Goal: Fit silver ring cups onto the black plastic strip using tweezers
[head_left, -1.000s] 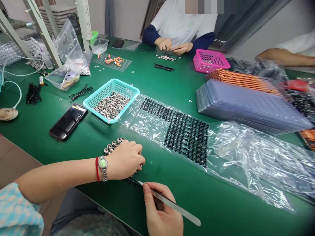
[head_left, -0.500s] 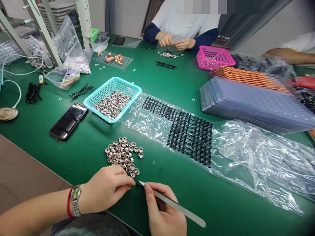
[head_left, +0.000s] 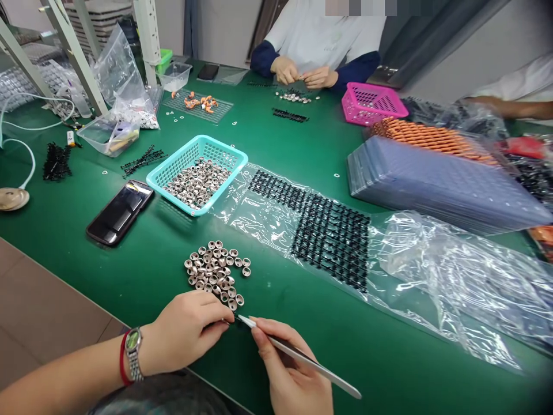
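Green table [head_left: 129,276] | right hand [head_left: 294,374] grips tweezers [head_left: 298,357] | left hand [head_left: 185,331] pinched at tip | cups [head_left: 216,274] just beyond

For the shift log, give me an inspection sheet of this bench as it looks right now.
Surface: green table, bare at near edge.
Job's things: loose metal caps heaped by left hand; tweezers in right hand, tip meeting left fingertips.
Clutter: teal basket of caps, phone, black parts on plastic sheet, pink basket, stacked trays.
Grippers: both hands pinching.
Cables: white cable far left.
Surroundings: co-worker's hands opposite.
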A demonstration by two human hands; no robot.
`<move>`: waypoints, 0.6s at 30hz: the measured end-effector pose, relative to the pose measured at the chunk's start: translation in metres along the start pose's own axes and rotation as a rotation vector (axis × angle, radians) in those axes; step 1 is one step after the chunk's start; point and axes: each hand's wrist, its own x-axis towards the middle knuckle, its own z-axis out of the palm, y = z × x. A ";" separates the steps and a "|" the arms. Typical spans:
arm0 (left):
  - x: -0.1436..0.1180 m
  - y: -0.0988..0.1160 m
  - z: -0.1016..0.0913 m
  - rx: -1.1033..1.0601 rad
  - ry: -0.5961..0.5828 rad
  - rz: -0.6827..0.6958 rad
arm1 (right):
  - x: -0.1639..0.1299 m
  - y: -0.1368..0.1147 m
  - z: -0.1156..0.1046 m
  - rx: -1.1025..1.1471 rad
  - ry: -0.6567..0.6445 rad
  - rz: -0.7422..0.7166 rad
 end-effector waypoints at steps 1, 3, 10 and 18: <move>0.000 0.000 -0.001 -0.005 -0.008 -0.007 | 0.000 -0.001 0.001 0.006 -0.004 -0.016; 0.001 0.000 -0.003 -0.025 -0.021 -0.030 | 0.001 -0.003 0.002 0.002 0.005 -0.018; 0.005 0.013 -0.008 -0.261 0.053 -0.251 | 0.001 -0.001 -0.011 -0.018 0.044 0.067; 0.006 0.027 0.005 -0.546 -0.015 -0.361 | -0.014 0.007 -0.015 0.154 0.166 -0.143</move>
